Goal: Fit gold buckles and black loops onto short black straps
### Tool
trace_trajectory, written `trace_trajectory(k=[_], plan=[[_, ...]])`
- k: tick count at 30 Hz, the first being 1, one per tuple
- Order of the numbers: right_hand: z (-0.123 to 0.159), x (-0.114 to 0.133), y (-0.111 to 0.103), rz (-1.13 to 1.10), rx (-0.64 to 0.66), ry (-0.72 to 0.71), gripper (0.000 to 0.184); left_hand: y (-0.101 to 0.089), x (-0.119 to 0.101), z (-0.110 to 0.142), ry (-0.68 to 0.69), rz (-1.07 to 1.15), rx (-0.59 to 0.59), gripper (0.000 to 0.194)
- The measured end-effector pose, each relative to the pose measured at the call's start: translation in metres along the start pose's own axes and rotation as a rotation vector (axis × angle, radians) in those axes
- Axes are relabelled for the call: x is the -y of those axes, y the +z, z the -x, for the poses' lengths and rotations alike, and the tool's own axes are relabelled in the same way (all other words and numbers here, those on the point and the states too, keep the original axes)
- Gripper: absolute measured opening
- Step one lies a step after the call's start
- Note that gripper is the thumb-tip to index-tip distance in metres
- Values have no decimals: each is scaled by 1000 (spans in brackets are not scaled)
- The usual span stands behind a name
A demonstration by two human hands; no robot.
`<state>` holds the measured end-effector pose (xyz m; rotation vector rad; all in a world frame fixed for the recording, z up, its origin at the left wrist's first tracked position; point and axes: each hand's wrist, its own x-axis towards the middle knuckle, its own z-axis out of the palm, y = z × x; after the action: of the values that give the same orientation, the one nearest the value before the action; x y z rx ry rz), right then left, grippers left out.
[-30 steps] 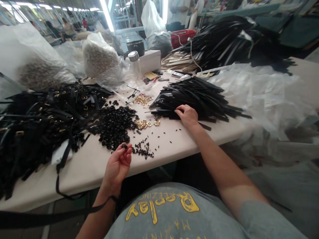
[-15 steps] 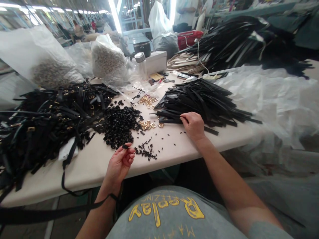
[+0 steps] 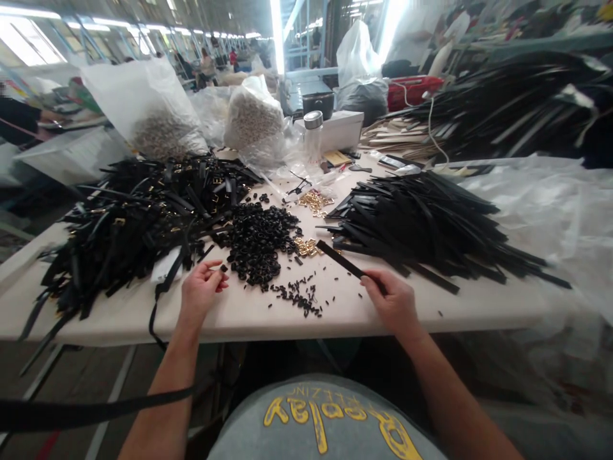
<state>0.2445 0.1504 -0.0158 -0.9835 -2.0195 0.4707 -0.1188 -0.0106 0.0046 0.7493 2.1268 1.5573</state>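
Observation:
My right hand point(image 3: 390, 299) is closed on one end of a black strap point(image 3: 341, 260), whose other end points up and left over the table. Left of the small black loops point(image 3: 258, 246), my left hand point(image 3: 204, 291) pinches a small black loop point(image 3: 223, 268) between thumb and fingertips. Gold buckles point(image 3: 309, 247) lie near the strap's far end. Tiny black pieces point(image 3: 299, 297) are scattered between my hands. Beyond my right hand spreads a pile of black straps point(image 3: 416, 220).
A heap of straps with buckles point(image 3: 138, 211) covers the table's left side. Clear bags of small pieces point(image 3: 253, 118), a bottle point(image 3: 313, 134) and a white box point(image 3: 342, 131) stand at the back. Plastic sheeting point(image 3: 565, 217) drapes the right side. People work in the background.
My right hand has drawn a strap away from the pile, toward me. My left hand has moved left, still pinching the loop. The camera view has turned left.

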Motion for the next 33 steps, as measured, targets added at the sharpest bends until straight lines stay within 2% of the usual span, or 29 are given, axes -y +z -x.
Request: trace_trajectory(k=[3,6,8,9,11,14,17,20,22,28,33], plan=[[6,22,7,-123,122,64,17,-6,10,-20,-34,-19,2,33],[13,45,11,-236,237,113,15,-6,9,-21,-29,-23,-32,35],[18,59,12,-314,317,136,15,-3,2,-8,34,-46,-49,38],[20,65,13,-353,360,144,15,-1,-3,2,57,-38,-19,41],[25,75,16,-419,440,156,15,4,-13,27,41,46,126,50],[30,85,23,-485,517,177,14,14,-24,63,-70,227,324,55],[33,91,30,-553,569,236,12,18,-29,85,-98,257,366,44],[35,95,32,-635,636,331,13,16,-31,93,-105,236,372,37],[37,98,31,-624,644,323,14,14,-31,95,-115,244,368,38],[43,111,32,-471,615,110,25,18,-33,108,-179,272,330,39],[45,119,40,-483,580,107,31,25,-36,120,-202,277,381,40]])
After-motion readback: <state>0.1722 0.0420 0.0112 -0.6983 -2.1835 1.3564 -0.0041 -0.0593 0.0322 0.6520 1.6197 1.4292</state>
